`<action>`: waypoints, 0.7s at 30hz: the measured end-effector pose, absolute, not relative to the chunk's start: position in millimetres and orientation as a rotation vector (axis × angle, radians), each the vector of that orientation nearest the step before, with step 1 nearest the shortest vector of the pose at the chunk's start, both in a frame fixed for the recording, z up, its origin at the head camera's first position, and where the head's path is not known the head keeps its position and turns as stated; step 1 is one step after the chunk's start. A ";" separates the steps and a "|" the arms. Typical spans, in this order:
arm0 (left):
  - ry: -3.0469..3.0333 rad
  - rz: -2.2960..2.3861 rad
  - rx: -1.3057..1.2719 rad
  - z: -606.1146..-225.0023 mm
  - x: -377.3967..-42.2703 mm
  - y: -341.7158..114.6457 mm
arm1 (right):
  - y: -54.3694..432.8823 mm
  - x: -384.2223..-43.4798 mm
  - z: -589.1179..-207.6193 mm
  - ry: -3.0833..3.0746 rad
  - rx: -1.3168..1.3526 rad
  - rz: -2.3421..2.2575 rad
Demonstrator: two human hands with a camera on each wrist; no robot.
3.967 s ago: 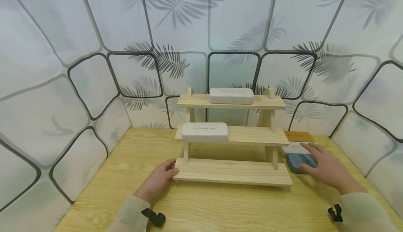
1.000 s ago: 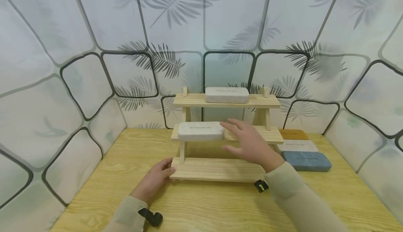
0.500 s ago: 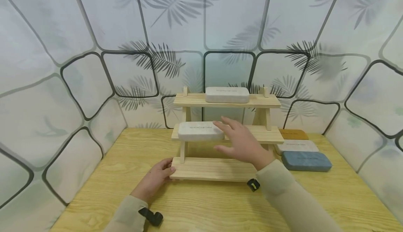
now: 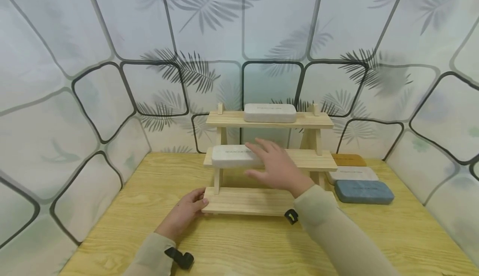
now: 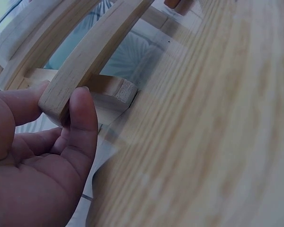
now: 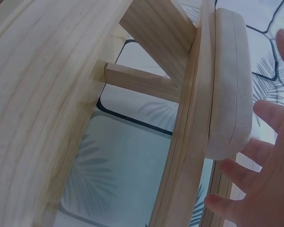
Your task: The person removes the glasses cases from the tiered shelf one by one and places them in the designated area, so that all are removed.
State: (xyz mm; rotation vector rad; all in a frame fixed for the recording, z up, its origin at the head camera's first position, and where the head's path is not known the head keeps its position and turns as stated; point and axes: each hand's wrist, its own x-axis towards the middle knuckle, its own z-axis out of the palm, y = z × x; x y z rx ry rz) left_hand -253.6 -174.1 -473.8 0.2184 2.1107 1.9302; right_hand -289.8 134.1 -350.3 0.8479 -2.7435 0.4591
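Note:
A three-tier wooden display stand (image 4: 258, 201) stands on the table. At the left end of its bottom board, my left hand (image 4: 185, 211) pinches the wood; the left wrist view shows the thumb and fingers of that hand (image 5: 52, 165) on either side of the board end. A white glasses case (image 4: 232, 157) lies on the left part of the middle tier. My right hand (image 4: 278, 168) is spread at this case's right end, fingers over its top corner and overlapping it in the head view. In the right wrist view, the fingertips (image 6: 262, 111) are right at the case's end (image 6: 229, 85).
Another white glasses case (image 4: 269, 113) sits on the top tier. To the right of the stand, an orange case (image 4: 348, 159), a white case (image 4: 355, 174) and a blue case (image 4: 364, 191) lie in a row on the wooden table (image 4: 232, 247). Patterned fabric walls enclose the table.
My right hand has gone from over the blue case to the middle tier, then crept left along the white case's right end. My left hand keeps its grip; the cases on the stand stay put.

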 end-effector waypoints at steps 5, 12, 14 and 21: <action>2.121 1.923 0.218 -473.6 -253.1 -173.1 | 127.6 -289.9 -347.8 -2.771 0.824 0.433; 2.134 1.920 0.208 -471.5 -251.3 -173.0 | 120.3 -292.9 -346.7 -2.784 0.805 0.357; 2.138 1.917 0.200 -471.6 -251.1 -173.2 | 118.1 -295.6 -347.4 -2.791 0.792 0.317; 2.108 1.939 0.208 -473.4 -252.0 -173.0 | 108.0 -302.1 -345.1 -2.783 0.762 0.251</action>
